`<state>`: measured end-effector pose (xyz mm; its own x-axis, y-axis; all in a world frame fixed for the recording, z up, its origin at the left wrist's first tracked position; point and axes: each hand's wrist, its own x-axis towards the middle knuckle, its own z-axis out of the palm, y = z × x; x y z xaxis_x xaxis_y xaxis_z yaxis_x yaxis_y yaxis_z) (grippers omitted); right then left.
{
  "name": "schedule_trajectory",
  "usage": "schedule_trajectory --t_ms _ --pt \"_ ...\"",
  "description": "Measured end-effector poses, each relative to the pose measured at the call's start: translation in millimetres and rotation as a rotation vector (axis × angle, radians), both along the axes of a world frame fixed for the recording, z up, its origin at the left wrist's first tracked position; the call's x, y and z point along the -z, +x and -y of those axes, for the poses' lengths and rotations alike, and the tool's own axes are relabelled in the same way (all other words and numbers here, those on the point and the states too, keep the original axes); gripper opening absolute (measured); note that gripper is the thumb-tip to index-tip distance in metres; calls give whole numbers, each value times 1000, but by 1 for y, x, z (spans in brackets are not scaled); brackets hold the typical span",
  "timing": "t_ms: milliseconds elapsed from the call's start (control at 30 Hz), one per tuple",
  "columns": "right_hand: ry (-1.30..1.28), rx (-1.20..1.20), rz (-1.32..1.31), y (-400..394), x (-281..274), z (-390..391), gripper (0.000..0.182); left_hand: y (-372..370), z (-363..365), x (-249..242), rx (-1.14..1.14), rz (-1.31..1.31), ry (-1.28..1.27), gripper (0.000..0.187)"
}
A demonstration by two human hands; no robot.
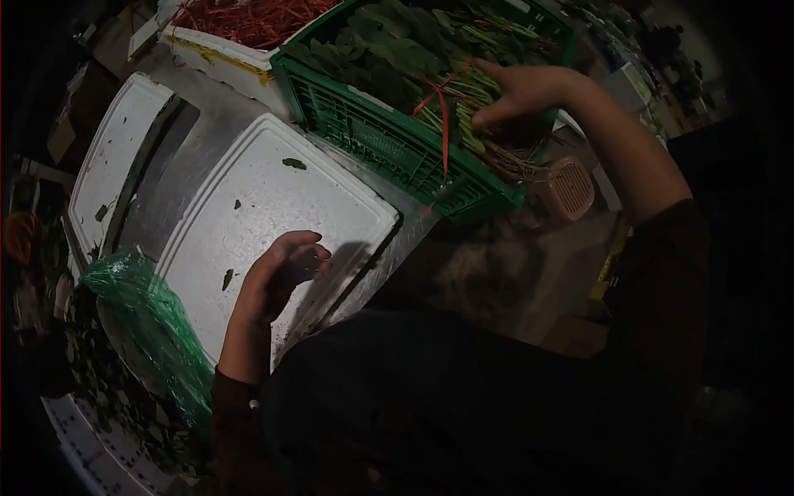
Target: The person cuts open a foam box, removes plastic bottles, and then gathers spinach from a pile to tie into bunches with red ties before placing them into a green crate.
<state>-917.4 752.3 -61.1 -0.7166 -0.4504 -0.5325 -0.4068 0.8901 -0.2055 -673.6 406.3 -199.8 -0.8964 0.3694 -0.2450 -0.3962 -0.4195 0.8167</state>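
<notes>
a metal table (186, 178) carries white foam lids (273, 207), a green crate (389, 145) and leaf scraps (294, 163).

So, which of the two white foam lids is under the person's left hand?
The nearer, larger lid, next to the green crate; the left hand rests on its lower edge. The other lid lies farther left, untouched.

Your left hand (281, 273) rests on the white foam lid (273, 207); the lid's surface around it is open, carrying only scattered leaf scraps. The green plastic bag (153, 326) crowds the lid's near-left corner. The green plastic crate (372, 136) walls off the far edge. Inside it, leafy greens tied with red bands (430, 74) pack the space round your right hand (517, 91). A narrow grey gap separates the second white lid (112, 157).
</notes>
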Motion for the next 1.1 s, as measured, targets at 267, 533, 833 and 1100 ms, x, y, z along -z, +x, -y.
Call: schedule_trajectory --t_ms 267,533,833,1100 --pt "-9 -60 118 18 56 -11 119 1 -3 6 38 24 -39 53" --pt "169 28 -82 42 84 -1 106 -3 -13 6 67 -4 22 51" --pt "-374 -72 -518 -4 72 46 85 21 14 4 64 33 10 53" --pt "89 21 -480 -15 114 99 66 39 19 18 -68 87 108 51"
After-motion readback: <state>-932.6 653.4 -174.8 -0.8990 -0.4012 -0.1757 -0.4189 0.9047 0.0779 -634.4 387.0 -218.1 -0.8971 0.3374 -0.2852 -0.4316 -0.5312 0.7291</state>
